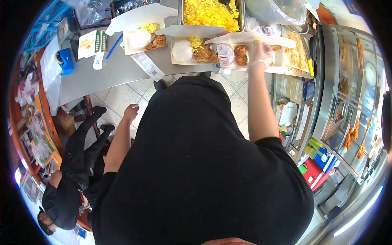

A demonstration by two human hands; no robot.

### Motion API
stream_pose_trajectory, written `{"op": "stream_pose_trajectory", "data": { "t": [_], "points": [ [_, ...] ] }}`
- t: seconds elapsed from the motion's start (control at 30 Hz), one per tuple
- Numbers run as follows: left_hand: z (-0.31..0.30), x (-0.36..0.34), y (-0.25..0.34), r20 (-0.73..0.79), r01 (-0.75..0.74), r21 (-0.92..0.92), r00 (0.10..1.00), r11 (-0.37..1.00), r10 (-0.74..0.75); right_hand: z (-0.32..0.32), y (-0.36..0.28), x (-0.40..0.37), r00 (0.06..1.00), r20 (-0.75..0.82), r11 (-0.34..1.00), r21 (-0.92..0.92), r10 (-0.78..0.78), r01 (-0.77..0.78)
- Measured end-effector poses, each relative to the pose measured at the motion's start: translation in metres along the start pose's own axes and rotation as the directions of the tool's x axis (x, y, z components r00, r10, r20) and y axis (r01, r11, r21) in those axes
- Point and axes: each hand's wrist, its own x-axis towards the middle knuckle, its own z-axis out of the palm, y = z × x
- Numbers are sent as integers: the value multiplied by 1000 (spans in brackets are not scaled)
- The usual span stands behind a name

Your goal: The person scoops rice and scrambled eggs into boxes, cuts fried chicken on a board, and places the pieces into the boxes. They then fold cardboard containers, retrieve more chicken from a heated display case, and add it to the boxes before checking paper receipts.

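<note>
View down over black shirt. Right hand (pixel 261 54), in thin white glove, reaches to upper right of centre and rests on raised lid of open food box (pixel 239 39); cannot tell whether fingers grip it. Box sits on grey counter (pixel 110 71), rightmost of three. Middle box (pixel 176 62) and left box (pixel 128 49) just beside it; egg tray (pixel 210 14) above. Left hand (pixel 130 111) hangs left of centre, fingers curled in, empty. Crouching person (pixel 77 163) lower left.
</note>
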Motion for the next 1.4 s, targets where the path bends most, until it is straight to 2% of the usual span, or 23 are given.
{"op": "stream_pose_trajectory", "data": {
  "t": [0.03, 0.1, 0.17, 0.23, 0.27, 0.3, 0.33, 0.37, 0.4, 0.47, 0.5, 0.53, 0.57, 0.63, 0.7, 0.77, 0.83, 0.9, 0.97, 1.1, 1.23, 1.3, 1.4],
  "points": [
    [3, 10, -16, 21, 22, -17, 1000, 1000, -22, 9, -57, -9, 998, -47, 996, 85, 43, -39],
    [7, 29, -56, 48, 58, -22, 997, 998, -57, 28, -148, -25, 996, -69, 998, 22, -55, 56],
    [8, 51, -84, 121, -78, 218, 991, 973, 52, 44, -176, -9, 872, 13, 850, 226, -490, 475],
    [2, 57, -75, 140, -54, 252, 990, 966, 18, 69, -161, 29, 630, 67, 616, -154, -773, 772],
    [-3, 60, -65, 190, -36, 241, 982, 970, -10, 76, -157, 32, 632, 45, 617, -173, -774, 768],
    [-8, 59, -52, 238, -17, 233, 970, 972, -40, 86, -153, 29, 560, 283, 459, -353, -778, 816],
    [-12, 42, -23, 196, -32, 140, 981, 990, 4, 96, -149, 26, 502, 511, 256, -477, -698, 841],
    [-9, 69, -41, 97, -126, 299, 990, 946, 101, 99, -148, 29, 460, 702, 29, -532, -544, 846],
    [-17, 59, -7, 114, -111, 222, 990, 969, 87, 89, -155, 26, 471, 691, 31, -546, -548, 837],
    [-21, 36, 38, 64, -122, 41, 991, 992, 119, 55, -165, 6, 526, 571, 278, -466, -631, 840],
    [-17, 30, 53, -5, -166, -49, 986, 985, 166, 35, -164, 1, 719, 608, 396, -602, -336, 694],
    [-13, 17, 70, -60, -175, -129, 984, 976, 168, 15, -154, -1, 820, 572, 434, -740, 3, 514],
    [-9, 12, 78, -58, -159, -139, 987, 977, 153, 0, -129, 3, 813, 581, 429, -739, 15, 520],
    [-4, 9, 86, 26, -97, 2, 995, 995, 97, -27, -73, 7, 666, 678, 157, -728, 311, 667],
    [5, 16, 70, 81, -89, 43, 993, 995, 86, -36, -43, -3, 655, 712, 185, -700, 253, 690],
    [16, 44, 19, 197, -187, 221, 970, 957, 144, -32, -36, -6, 647, 736, 215, -677, 197, 704],
    [11, 33, 21, 228, -131, 228, 971, 965, 78, -20, -36, 2, 619, 755, 194, -654, 216, 731],
    [9, 36, 18, 220, -118, 248, 973, 962, 62, -8, -31, 6, 638, 725, 150, -682, 258, 715],
    [1, 36, 19, 195, -94, 278, 980, 956, 40, 3, -37, 8, 579, 671, -32, -640, 464, 768],
    [-16, 37, 38, 91, -46, 288, 996, 957, 21, 8, -43, 16, 589, 597, -41, -682, 544, 730],
    [-19, 34, 63, 30, 17, 119, 999, 993, -21, 12, -35, 14, 598, 642, -46, -663, 479, 748],
    [-16, 37, 63, 67, 3, 23, 998, 1000, -4, 19, -60, -10, 783, 440, -55, -857, 440, 513],
    [0, 40, 51, 37, -66, 57, 997, 996, 64, 23, -59, -15, 792, 406, -63, -873, 456, 483]
  ]
}}
